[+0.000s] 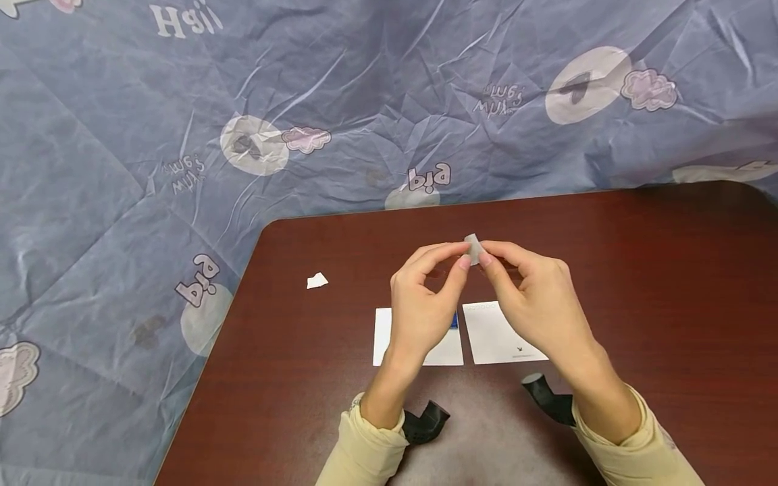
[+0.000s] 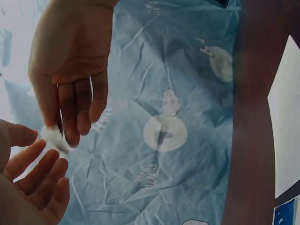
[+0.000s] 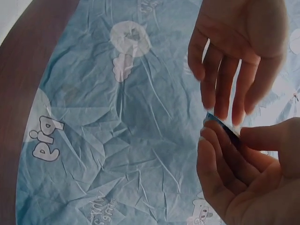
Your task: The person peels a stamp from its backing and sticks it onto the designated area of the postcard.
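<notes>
A small, thin, pale grey slip (image 1: 473, 249) is up above the table, between both hands. My left hand (image 1: 419, 307) pinches its left side with thumb and index finger. From the other side, my right hand (image 1: 541, 304) grips it the same way, the two thumbs close together. In the left wrist view the slip (image 2: 55, 139) looks whitish and blurred; the right wrist view shows a dark bluish face of the slip (image 3: 225, 127). Below the hands lie two white squares, the left card (image 1: 444, 351) with a blue patch and the right card (image 1: 486, 337) with small print.
A torn white scrap (image 1: 317, 281) lies on the dark red-brown table (image 1: 292, 378), left of the cards. Black curved pieces (image 1: 427, 423) show at both cuffs. Behind the table hangs a creased blue printed cloth (image 1: 340, 81).
</notes>
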The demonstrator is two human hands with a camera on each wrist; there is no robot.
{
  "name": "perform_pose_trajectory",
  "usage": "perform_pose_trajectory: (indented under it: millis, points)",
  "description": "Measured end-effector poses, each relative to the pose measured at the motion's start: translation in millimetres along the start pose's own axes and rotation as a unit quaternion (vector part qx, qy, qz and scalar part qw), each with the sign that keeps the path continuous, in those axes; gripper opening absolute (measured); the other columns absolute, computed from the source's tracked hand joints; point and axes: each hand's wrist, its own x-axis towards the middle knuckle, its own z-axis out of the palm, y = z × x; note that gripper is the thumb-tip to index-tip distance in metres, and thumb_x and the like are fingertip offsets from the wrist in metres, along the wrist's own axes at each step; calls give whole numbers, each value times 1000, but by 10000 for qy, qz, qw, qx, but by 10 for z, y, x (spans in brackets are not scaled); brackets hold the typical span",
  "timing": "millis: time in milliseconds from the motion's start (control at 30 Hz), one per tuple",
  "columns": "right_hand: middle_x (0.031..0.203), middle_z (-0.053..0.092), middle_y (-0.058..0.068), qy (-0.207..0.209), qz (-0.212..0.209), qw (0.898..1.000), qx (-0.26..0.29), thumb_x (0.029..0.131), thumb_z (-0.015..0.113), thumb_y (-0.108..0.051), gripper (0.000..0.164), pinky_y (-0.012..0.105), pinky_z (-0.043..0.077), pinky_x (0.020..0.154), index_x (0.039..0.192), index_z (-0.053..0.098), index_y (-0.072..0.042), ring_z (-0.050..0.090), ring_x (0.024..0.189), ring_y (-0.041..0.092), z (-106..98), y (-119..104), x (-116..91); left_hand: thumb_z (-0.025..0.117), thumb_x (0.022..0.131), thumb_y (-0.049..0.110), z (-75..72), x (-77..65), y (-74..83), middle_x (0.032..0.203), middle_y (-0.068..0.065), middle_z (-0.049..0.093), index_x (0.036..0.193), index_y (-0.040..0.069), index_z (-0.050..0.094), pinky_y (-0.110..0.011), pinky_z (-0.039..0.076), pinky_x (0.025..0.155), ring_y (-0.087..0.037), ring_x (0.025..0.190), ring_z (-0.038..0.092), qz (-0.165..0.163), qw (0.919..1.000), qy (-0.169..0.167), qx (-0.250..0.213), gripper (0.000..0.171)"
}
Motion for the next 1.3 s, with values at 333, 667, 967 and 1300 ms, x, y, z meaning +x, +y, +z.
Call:
perform_pose_trajectory:
  millis: [333, 667, 967, 1300]
  points:
    - [90, 71, 8, 32, 106, 9997, 239, 90, 65, -4, 23, 10, 44, 67, 112, 69, -1, 65, 72, 17, 7, -46, -7, 62, 92, 12, 20, 14, -12, 108, -6, 66, 110, 1, 69, -29, 52, 73, -12, 96, 61, -342, 9978, -85, -555, 22]
    - [89, 71, 6, 323, -273, 9988, 256, 81, 72, 6, 26, 10, 47, 69, 106, 70, 0, 65, 75, 12, 46, -26, 11, 65, 90, 7, -24, 25, -12, 102, -10, 68, 110, -2, 68, -31, 52, 70, -20, 87, 65, -689, 9919, -119, -1062, 22]
    - [84, 71, 2, 343, -378, 9984, 233, 76, 76, 7, 37, 12, 47, 66, 111, 67, -1, 64, 74, 7, 40, -24, 10, 59, 94, 5, -33, 36, 8, 104, -18, 68, 109, -10, 65, -34, 51, 83, -15, 90, 65, -1232, 9770, 49, -1742, 22]
    - [79, 68, 1, 261, -955, 9945, 333, 69, 80, 9, 54, 15, 49, 70, 120, 65, -3, 63, 70, 11, 46, -21, 9, 59, 91, 1, -73, 52, 21, 75, 4, 66, 103, -19, 61, -25, 48, 68, -8, 69, 60, -2020, 9467, 299, -2491, 23]
